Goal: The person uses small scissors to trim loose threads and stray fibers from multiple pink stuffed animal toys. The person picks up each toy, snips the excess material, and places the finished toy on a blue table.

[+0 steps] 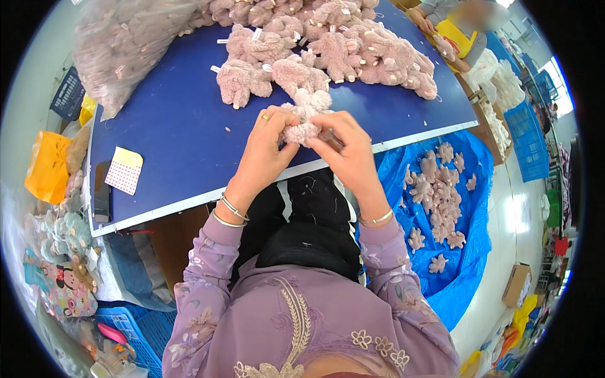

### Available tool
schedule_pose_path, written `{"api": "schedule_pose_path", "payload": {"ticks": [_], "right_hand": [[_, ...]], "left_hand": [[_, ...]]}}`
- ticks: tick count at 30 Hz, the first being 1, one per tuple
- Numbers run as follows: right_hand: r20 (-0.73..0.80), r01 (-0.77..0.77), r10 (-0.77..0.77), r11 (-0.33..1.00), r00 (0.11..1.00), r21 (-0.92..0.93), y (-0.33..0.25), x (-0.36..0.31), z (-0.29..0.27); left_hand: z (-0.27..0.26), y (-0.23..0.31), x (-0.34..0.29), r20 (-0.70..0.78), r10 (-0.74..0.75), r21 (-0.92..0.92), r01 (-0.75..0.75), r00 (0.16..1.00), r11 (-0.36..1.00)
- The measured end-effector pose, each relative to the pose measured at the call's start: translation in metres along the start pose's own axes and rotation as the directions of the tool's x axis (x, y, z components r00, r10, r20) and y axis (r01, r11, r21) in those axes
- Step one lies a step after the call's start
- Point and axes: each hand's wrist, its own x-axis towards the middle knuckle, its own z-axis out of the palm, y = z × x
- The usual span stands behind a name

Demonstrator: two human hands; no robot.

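Note:
Over the near edge of the blue table [183,145], a small pale pink plush piece [305,113] is held between my two hands. My left hand [271,135] pinches its left side, thumb below and fingers on top. My right hand [343,145] grips its right side, the fingers curled so that part of the plush is hidden. Just beyond my hands lie several fluffy pink plush pieces [299,72] with small white tags, heaped toward the far edge.
A clear bag [120,53] full of pink plush stands at the far left. A dotted card [125,170] lies on the table's left. Below right, a blue sheet [463,277] holds small plush pieces [441,195]. Another person [450,31] sits at the far right. A blue crate [148,334] stands lower left.

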Motion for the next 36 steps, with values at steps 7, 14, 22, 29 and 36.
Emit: {"api": "schedule_pose_path", "payload": {"ticks": [7, 14, 22, 29, 36], "right_hand": [[0.133, -0.149, 0.068, 0.543, 0.989, 0.827, -0.017, -0.023, -0.070], [0.154, -0.330, 0.314, 0.939, 0.937, 0.094, -0.032, -0.018, -0.078], [0.016, -0.208, 0.215, 0.918, 0.976, 0.338, -0.028, -0.014, -0.029], [0.190, -0.351, 0.340, 0.936, 0.921, 0.027, -0.016, -0.017, -0.057], [0.386, -0.274, 0.272, 0.960, 0.882, -0.051, -0.026, -0.022, -0.042]], "left_hand": [[0.000, -0.008, -0.011, -0.044, -0.097, -0.196, 0.087, 0.994, 0.977], [0.003, 0.008, -0.011, -0.047, -0.082, -0.306, 0.064, 0.996, 0.950], [0.006, 0.020, -0.003, -0.062, 0.174, -0.042, -0.177, 0.983, 0.983], [0.011, 0.008, -0.012, -0.190, 0.162, -0.026, -0.170, 0.968, 0.985], [0.015, 0.005, -0.013, -0.246, 0.178, 0.015, -0.179, 0.953, 0.984]]}}
